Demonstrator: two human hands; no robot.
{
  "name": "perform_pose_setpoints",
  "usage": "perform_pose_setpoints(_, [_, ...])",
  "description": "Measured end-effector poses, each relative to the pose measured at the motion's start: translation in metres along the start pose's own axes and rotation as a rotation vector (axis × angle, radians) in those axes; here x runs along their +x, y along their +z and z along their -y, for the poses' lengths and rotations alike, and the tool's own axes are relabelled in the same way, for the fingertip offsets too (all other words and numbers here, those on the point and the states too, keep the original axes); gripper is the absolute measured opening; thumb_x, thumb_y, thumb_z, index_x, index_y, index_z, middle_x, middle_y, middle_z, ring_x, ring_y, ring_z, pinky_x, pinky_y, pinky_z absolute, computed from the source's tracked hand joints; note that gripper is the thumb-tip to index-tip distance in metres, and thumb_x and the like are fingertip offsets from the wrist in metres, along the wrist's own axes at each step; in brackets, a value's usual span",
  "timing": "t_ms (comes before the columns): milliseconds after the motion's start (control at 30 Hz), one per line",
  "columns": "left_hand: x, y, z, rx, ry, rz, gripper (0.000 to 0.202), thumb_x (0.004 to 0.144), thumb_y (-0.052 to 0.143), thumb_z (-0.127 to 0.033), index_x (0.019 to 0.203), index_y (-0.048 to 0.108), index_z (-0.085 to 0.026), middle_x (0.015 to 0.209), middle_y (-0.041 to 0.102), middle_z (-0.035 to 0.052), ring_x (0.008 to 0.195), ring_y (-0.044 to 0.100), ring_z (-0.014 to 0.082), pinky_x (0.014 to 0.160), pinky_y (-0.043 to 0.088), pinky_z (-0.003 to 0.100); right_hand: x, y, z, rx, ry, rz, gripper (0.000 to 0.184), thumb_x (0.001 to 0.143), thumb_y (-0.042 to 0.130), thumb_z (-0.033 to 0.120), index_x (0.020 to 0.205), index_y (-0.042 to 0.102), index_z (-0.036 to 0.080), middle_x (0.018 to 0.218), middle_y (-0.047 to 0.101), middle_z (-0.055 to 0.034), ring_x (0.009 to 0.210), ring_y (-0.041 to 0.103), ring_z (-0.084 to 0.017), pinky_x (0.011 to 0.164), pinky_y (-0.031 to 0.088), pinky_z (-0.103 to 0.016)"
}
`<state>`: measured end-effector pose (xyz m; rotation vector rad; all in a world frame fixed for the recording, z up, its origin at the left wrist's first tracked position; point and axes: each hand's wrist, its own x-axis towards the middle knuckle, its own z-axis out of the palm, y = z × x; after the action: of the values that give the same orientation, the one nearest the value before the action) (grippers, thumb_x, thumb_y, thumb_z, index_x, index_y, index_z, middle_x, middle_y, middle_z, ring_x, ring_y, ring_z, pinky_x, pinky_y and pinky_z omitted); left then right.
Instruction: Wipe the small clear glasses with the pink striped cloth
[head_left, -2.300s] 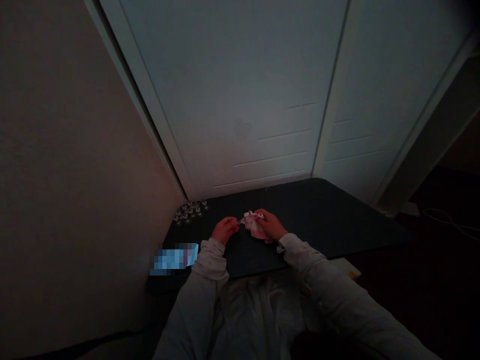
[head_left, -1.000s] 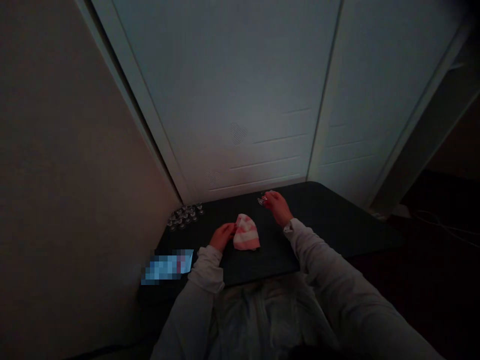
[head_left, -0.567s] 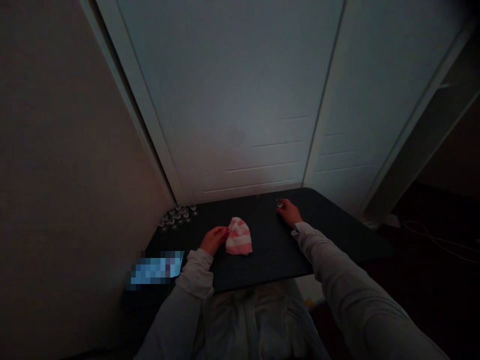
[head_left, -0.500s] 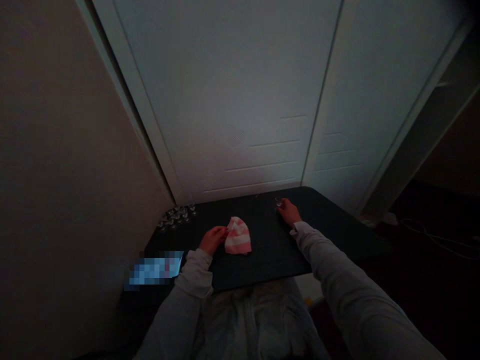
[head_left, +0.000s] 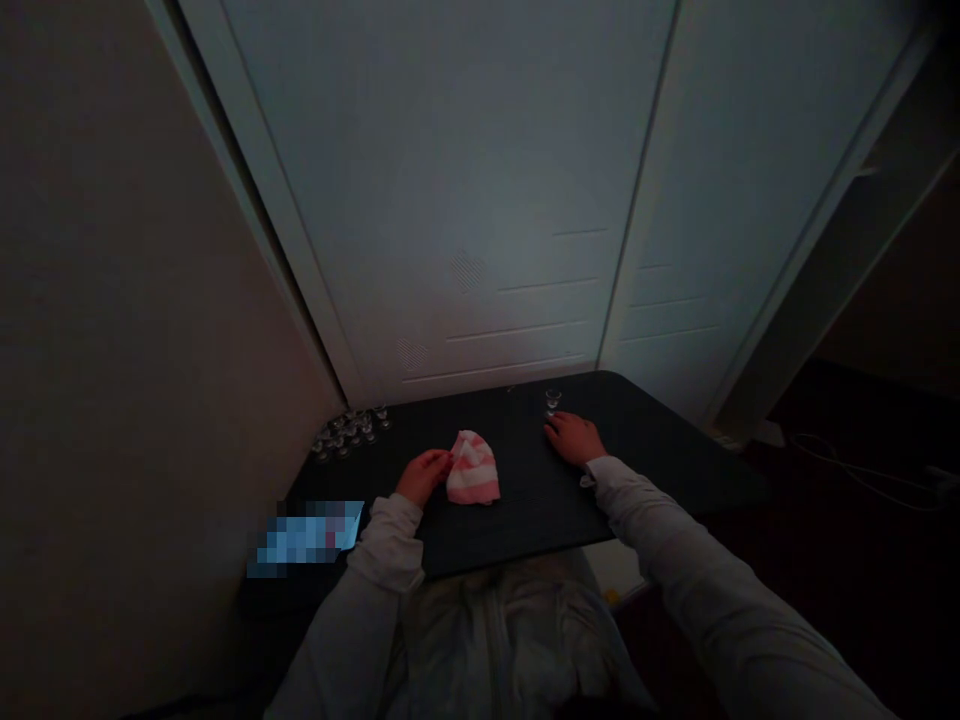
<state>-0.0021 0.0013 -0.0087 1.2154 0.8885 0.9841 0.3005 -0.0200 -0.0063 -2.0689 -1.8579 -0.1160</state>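
A pink and white striped cloth [head_left: 474, 482] hangs bunched to a peak from the pinched fingers of my left hand [head_left: 425, 475], above the near middle of the dark table. Toward the back right stands a small clear stemmed glass [head_left: 553, 399], upright. My right hand [head_left: 575, 440] is just in front of it, palm down with fingers stretched out. Its fingertips are by the glass's foot; whether they touch it I cannot tell. No object shows in this hand.
Several similar small glasses [head_left: 346, 432] stand grouped at the table's back left corner. A lit, blurred screen [head_left: 311, 535] lies at the left near edge. Behind the black table [head_left: 517, 530] rises a white panelled door [head_left: 480, 180]; a wall [head_left: 135, 350] bounds the left.
My right hand has let go of the small glass and drawn slightly back toward me, leaving it upright on the table. My left hand keeps the cloth in about the same place.
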Motion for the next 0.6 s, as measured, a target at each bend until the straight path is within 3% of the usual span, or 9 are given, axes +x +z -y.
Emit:
perform_pose_setpoints(200, [0.003,-0.002,0.004,0.028,0.019,0.009,0.029,0.061,0.06,-0.034,0.08,0.058,-0.013,0.072,0.059,0.0032,0.064,0.054,0.0115,0.062,0.041,0.026,0.02,0.008,-0.015,-0.063,0.129,0.072,0.048,0.081,0.02,0.047,0.119,0.037,0.024,0.125,0.037,-0.0051,0.115,0.027,-0.025,0.09,0.018,-0.049])
perform_pose_setpoints(367, [0.001,-0.002,0.004,0.012,0.017,0.013,0.028,0.061,0.06,-0.034,0.079,0.057,-0.012,0.071,0.058,0.0029,0.063,0.053,0.011,0.06,0.041,0.025,0.035,0.011,-0.035,-0.084,0.243,0.111,0.051,0.08,0.019,0.049,0.12,0.035,0.022,0.129,0.031,-0.0067,0.118,0.024,-0.026,0.091,0.015,-0.052])
perform_pose_setpoints(500, [-0.002,0.001,0.0,-0.022,0.014,-0.003,0.027,0.061,0.06,-0.033,0.078,0.056,-0.012,0.07,0.058,0.0029,0.062,0.053,0.0108,0.06,0.041,0.025,0.031,0.006,-0.034,-0.109,0.239,0.01,0.049,0.08,0.023,0.047,0.117,0.04,0.02,0.125,0.036,-0.0087,0.116,0.027,-0.025,0.092,0.017,-0.047])
perform_pose_setpoints(600, [-0.004,0.001,-0.003,0.026,0.056,-0.04,0.025,0.062,0.058,-0.033,0.077,0.055,-0.012,0.067,0.058,0.0032,0.059,0.053,0.011,0.057,0.041,0.025,0.022,-0.001,-0.028,-0.098,0.166,-0.025,0.042,0.081,0.027,0.04,0.111,0.046,0.017,0.114,0.047,-0.0108,0.106,0.04,-0.021,0.089,0.025,-0.038])
